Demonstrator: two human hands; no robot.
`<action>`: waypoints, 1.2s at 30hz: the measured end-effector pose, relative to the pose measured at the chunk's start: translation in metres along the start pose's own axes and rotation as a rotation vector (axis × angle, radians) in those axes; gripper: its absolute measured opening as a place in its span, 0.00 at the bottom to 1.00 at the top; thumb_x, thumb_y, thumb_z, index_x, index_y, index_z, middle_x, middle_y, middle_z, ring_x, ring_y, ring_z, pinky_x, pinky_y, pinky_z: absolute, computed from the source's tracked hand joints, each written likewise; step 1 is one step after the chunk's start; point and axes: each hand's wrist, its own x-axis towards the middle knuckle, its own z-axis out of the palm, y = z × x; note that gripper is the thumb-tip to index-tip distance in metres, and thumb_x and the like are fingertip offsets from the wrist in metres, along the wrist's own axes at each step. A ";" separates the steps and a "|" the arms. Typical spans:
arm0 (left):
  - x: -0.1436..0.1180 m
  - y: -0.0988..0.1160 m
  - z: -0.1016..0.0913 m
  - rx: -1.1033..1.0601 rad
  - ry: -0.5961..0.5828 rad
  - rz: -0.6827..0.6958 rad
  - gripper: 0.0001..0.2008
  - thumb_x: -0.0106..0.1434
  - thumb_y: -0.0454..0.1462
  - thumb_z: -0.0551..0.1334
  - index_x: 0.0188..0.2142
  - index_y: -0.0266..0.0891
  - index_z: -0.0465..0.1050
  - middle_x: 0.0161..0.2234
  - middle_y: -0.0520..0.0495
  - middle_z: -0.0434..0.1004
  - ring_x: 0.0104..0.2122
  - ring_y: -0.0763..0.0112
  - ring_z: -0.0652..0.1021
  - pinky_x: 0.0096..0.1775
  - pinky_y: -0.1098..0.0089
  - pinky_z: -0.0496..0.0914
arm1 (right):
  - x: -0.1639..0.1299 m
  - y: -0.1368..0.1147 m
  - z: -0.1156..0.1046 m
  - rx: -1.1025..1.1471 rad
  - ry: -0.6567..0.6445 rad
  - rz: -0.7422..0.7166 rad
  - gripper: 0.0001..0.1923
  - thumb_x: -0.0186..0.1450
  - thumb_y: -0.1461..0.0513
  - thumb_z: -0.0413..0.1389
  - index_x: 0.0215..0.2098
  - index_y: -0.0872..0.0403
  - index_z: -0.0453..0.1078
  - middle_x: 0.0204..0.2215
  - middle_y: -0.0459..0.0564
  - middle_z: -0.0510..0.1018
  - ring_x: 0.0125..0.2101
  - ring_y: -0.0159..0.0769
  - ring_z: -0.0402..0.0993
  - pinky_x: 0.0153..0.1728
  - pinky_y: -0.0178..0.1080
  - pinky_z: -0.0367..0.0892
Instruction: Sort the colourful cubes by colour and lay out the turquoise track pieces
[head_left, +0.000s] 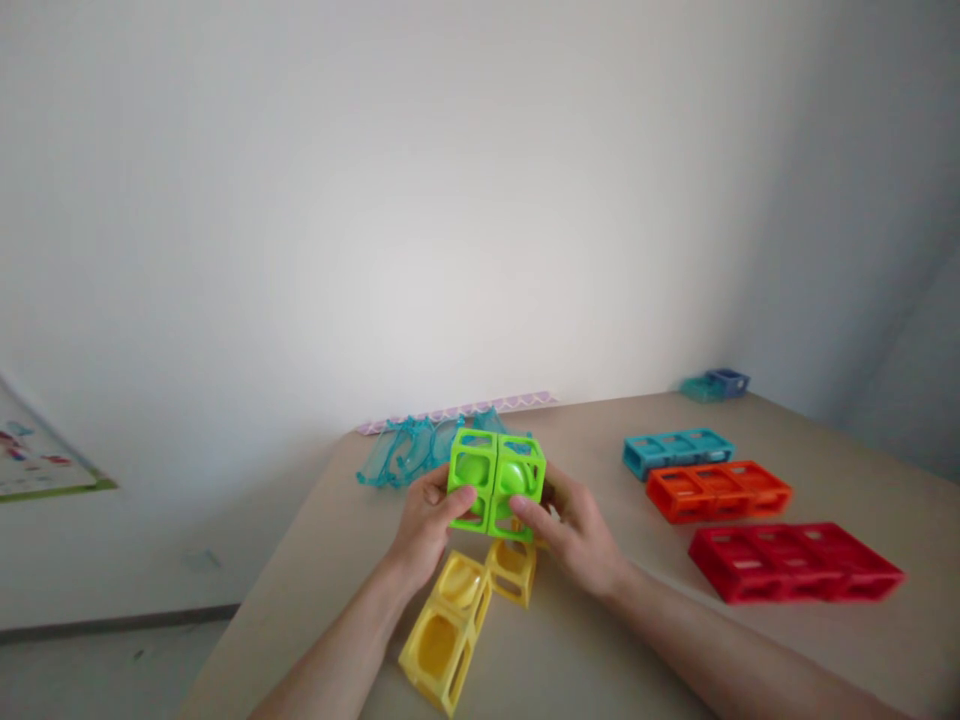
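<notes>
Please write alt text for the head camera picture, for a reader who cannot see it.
Both hands, left hand and right hand, hold a green block piece above yellow blocks on a beige table. Teal, orange and red blocks lie to the right.

A beige table (825,660) carries yellow open-frame blocks (450,625) near its front edge, clear blue pieces (405,455) at the back edge, and, to the right, a teal block row (677,450), an orange row (718,490) and a red row (795,562).
</notes>
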 end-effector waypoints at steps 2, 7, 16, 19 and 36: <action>-0.001 0.001 0.001 -0.011 0.000 -0.007 0.17 0.51 0.44 0.70 0.38 0.36 0.78 0.33 0.43 0.82 0.30 0.61 0.80 0.30 0.67 0.73 | 0.000 -0.002 0.001 0.099 -0.039 0.020 0.18 0.64 0.52 0.56 0.47 0.54 0.68 0.37 0.50 0.77 0.36 0.39 0.74 0.34 0.38 0.71; -0.003 0.003 0.002 -0.045 0.029 -0.027 0.17 0.48 0.42 0.71 0.36 0.36 0.78 0.34 0.43 0.82 0.33 0.59 0.81 0.31 0.66 0.74 | 0.000 -0.003 0.001 0.165 -0.062 0.019 0.21 0.64 0.52 0.57 0.51 0.53 0.67 0.41 0.50 0.78 0.40 0.41 0.75 0.37 0.39 0.72; 0.001 -0.004 -0.001 -0.020 0.049 0.045 0.17 0.49 0.40 0.72 0.38 0.39 0.76 0.34 0.45 0.82 0.31 0.62 0.81 0.34 0.65 0.75 | 0.002 -0.005 0.003 0.279 -0.072 0.030 0.20 0.63 0.55 0.58 0.52 0.52 0.67 0.44 0.50 0.78 0.42 0.41 0.76 0.43 0.42 0.72; 0.000 -0.004 -0.002 0.003 0.027 0.070 0.16 0.51 0.39 0.71 0.39 0.38 0.76 0.33 0.44 0.81 0.32 0.62 0.81 0.34 0.65 0.75 | 0.001 -0.007 0.003 0.303 -0.083 0.057 0.20 0.63 0.54 0.58 0.52 0.52 0.67 0.44 0.51 0.78 0.41 0.42 0.76 0.42 0.43 0.72; -0.001 0.004 -0.002 0.108 0.035 0.048 0.16 0.50 0.41 0.70 0.37 0.38 0.76 0.32 0.47 0.80 0.28 0.67 0.79 0.29 0.71 0.74 | 0.002 0.006 0.003 0.170 0.004 0.060 0.24 0.60 0.50 0.60 0.50 0.54 0.68 0.36 0.50 0.77 0.33 0.39 0.73 0.33 0.38 0.70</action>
